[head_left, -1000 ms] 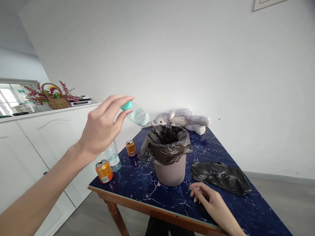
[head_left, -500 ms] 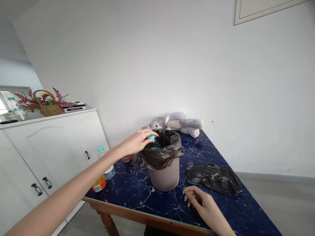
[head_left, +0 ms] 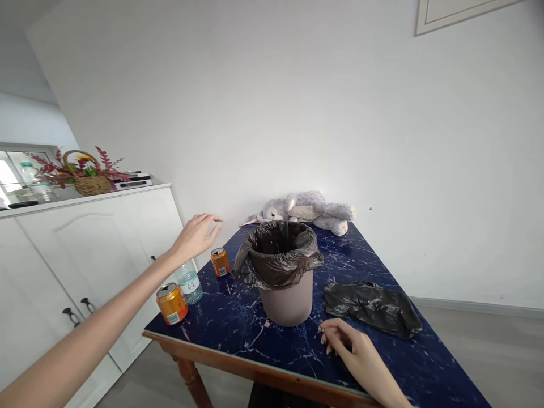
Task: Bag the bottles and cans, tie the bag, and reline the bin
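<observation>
My left hand (head_left: 198, 235) is in the air left of the bin, thumb and fingers apart, with nothing in it. Below its wrist a clear water bottle (head_left: 189, 285) stands upright, its top hidden behind the arm. Two orange drink cans are near it: one can (head_left: 172, 304) at the table's left corner, another can (head_left: 220, 262) farther back. A grey-pink trash bin (head_left: 287, 303) stands mid-table, lined with a black plastic bag (head_left: 283, 266) folded over its rim. My right hand (head_left: 351, 345) rests on the table, fingers loosely curled and holding nothing, near a flattened black plastic bag (head_left: 372, 306).
A grey plush toy (head_left: 304, 211) lies at the far end of the blue marbled table (head_left: 229, 323), by the wall. On the left, a white cabinet (head_left: 119, 238) carries a flower basket (head_left: 91, 184) and a clear bottle (head_left: 36, 181).
My left hand has let go of the teal-capped bottle inside the bin and moved left, out over the standing bottle. My right hand has stayed in place.
</observation>
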`<state>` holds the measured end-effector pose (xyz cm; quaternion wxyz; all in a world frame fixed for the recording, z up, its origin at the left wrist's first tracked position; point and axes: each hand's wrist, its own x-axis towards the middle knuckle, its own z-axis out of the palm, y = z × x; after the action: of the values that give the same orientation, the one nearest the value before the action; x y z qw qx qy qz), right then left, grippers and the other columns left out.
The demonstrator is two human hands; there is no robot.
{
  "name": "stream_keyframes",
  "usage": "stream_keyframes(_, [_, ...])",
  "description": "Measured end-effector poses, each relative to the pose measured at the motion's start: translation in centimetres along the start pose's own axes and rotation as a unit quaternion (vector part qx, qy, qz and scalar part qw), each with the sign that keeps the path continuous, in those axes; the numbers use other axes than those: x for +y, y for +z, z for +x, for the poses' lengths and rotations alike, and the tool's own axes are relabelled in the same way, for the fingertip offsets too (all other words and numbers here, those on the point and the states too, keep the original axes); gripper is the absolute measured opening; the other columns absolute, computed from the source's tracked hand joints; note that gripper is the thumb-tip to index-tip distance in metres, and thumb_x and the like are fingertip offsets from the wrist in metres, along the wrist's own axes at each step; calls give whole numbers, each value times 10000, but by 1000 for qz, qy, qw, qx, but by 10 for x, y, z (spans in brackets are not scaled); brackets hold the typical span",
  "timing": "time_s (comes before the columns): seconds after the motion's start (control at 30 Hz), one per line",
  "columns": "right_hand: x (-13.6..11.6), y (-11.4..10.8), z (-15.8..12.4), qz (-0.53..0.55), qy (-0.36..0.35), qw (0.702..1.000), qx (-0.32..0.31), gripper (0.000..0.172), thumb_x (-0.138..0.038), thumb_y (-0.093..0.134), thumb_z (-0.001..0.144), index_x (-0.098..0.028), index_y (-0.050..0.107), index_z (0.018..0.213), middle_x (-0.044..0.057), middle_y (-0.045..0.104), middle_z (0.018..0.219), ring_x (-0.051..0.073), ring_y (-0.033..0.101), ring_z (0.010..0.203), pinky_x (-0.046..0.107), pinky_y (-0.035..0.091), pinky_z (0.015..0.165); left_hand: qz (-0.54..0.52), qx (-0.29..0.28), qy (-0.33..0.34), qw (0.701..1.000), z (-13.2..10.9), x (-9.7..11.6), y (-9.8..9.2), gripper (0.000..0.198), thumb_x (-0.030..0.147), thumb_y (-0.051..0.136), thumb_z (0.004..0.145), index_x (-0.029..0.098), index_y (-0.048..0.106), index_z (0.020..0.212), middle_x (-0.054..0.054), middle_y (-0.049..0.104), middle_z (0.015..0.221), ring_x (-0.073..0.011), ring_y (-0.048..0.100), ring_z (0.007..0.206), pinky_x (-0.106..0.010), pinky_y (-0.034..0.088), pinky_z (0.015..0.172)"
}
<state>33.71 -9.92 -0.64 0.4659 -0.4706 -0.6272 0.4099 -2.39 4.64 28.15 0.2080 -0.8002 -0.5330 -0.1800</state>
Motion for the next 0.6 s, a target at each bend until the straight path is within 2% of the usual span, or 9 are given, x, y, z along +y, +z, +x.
stream_keyframes(0.07, [0,0,0,2,-2,1000,3,516,-697,487,1013,-231,676,1128,79,747,951,219,704,829,310,534,775,71,-67,-75,992,-8,-30,6,598,528,416,990,142,609,1404,-172,627,1470,-356,547,1402,-471,375,1207])
stream_keyframes(0.13, [0,0,0,3,-1,1000,3,513,-695,495,1012,-230,679,1126,79,749,945,218,704,823,305,534,761,102,-119,-141,978,-17,-55,11,723,585,482,931,98,571,1457,-241,583,1503,-432,556,1386,-533,407,1165])
stream_keyframes(0.2, [-1,0,0,2,-4,1000,5,512,-693,501,1012,-228,688,1122,81,752,945,219,705,823,304,536,754,104,-148,-186,966,-25,-74,16,782,610,538,877,73,584,1444,-299,615,1439,-491,619,1296,-590,473,1066])
stream_keyframes(0.27, [0,0,-1,1,-6,1000,6,505,-684,507,1016,-229,696,1125,81,753,947,217,706,827,303,539,757,101,-174,-217,955,-32,-85,23,766,596,552,862,85,601,1430,-302,666,1367,-490,669,1224,-580,529,977])
stream_keyframes(0.37, [2,0,-1,1,-4,1000,7,495,-671,515,1022,-229,702,1141,83,756,957,217,710,828,304,543,754,88,-187,-227,952,-42,-91,34,645,508,503,905,148,613,1429,-242,690,1369,-422,702,1199,-502,569,915])
stream_keyframes(0.47, [5,0,-2,-1,-3,1000,8,506,-679,522,1016,-225,704,1145,89,758,956,225,714,833,307,546,746,82,-170,-210,959,-51,-87,41,521,419,419,978,217,622,1413,-165,678,1407,-361,699,1216,-442,564,936])
stream_keyframes(0.53, [5,0,-2,-2,-3,1000,8,518,-691,524,1009,-226,705,1145,87,756,947,227,715,833,307,549,749,88,-155,-199,964,-53,-80,37,495,379,362,1023,229,599,1430,-156,667,1401,-360,691,1217,-440,553,948])
stream_keyframes(0.6, [4,-1,-2,-2,3,1000,7,520,-697,521,1008,-232,707,1146,82,755,944,225,716,832,306,549,754,107,-116,-188,969,-52,-70,22,506,363,311,1057,222,541,1485,-176,632,1416,-385,697,1176,-480,548,941])
